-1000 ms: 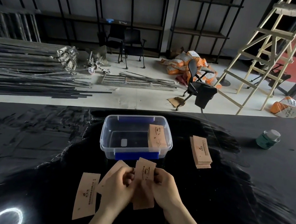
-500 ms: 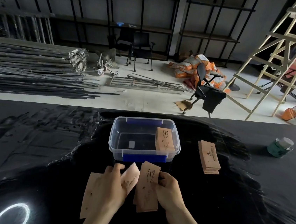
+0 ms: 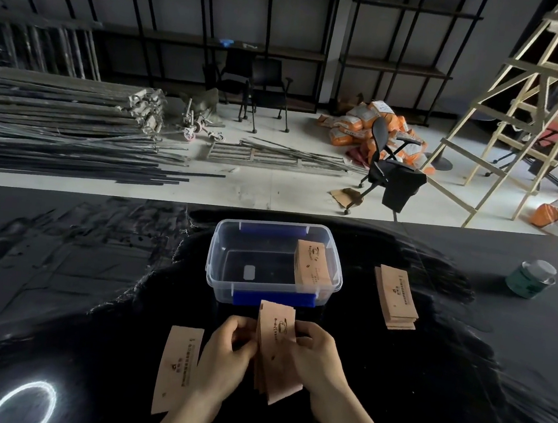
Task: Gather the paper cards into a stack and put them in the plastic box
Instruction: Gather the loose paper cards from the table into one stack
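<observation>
Both hands grip a small stack of tan paper cards (image 3: 276, 345) just in front of the clear plastic box (image 3: 216, 266); my left hand (image 3: 226, 357) pinches its left edge, my right hand (image 3: 319, 356) its right edge. One loose card (image 3: 178, 366) lies flat on the black table, left of my left hand. Inside the box a stack of cards (image 3: 311, 266) leans against the right wall. Another stack of cards (image 3: 397, 296) rests on the table to the right of the box.
A green tin with a pale lid (image 3: 530, 279) stands at the table's far right. A ring-light reflection (image 3: 21, 403) shows at the near left. Beyond the table's far edge are metal bars, chairs, sacks and a wooden ladder (image 3: 509, 108).
The card my left hand held apart has joined the stack between both hands. The loose card on the left, partly covered by my left hand before, now lies uncovered.
</observation>
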The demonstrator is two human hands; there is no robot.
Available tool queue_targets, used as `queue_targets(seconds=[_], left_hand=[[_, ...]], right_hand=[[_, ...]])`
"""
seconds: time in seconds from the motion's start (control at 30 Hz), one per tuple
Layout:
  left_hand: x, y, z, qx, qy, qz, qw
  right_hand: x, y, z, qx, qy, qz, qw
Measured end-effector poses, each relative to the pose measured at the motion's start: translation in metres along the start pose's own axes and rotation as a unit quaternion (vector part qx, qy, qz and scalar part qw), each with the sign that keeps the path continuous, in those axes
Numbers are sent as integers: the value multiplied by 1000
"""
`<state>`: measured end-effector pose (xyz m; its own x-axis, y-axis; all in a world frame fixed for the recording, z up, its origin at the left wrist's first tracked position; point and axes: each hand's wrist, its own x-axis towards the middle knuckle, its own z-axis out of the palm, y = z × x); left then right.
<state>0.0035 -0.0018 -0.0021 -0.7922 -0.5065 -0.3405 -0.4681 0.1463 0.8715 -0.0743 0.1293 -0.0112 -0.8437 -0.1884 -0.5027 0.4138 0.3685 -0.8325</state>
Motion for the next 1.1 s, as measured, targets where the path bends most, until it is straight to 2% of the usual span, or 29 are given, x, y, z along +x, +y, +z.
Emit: queue_targets(seconds=[0.1,0.17,0.2,0.3,0.4,0.57,0.77,0.9,1.03,1.1], left_hand=[[-1,-10,-14,136,120,67,981],[-4,-14,-31,269,195,74,940],[-6,-13,-39,327,207,50,921],[-9,-14,-53,416,172,-35,893],[-12,-15,-55,443,143,-56,883],[-13,-15,-60,335,143,-61,929],[-10,-20,-66,129,166,-39,977],[-3,-21,-57,-14,155,-50,986],[0,-17,-47,-134,110,-60,983],[0,-14,-42,-158,101,-57,981]], right_hand=[[1,-1,3,-30,9,-19,999],[0,-4,5,-47,3,-23,999],[-1,-5,6,-51,-3,-23,998],[0,-8,11,-50,-17,-20,998],[0,-8,19,-50,-21,-13,998],[-5,-13,27,-43,-38,-9,998],[-11,-10,35,4,-47,-24,999],[-19,-12,38,70,-88,-13,994],[-21,-14,44,58,-76,-23,995],[-19,-15,46,53,-70,-28,996]])
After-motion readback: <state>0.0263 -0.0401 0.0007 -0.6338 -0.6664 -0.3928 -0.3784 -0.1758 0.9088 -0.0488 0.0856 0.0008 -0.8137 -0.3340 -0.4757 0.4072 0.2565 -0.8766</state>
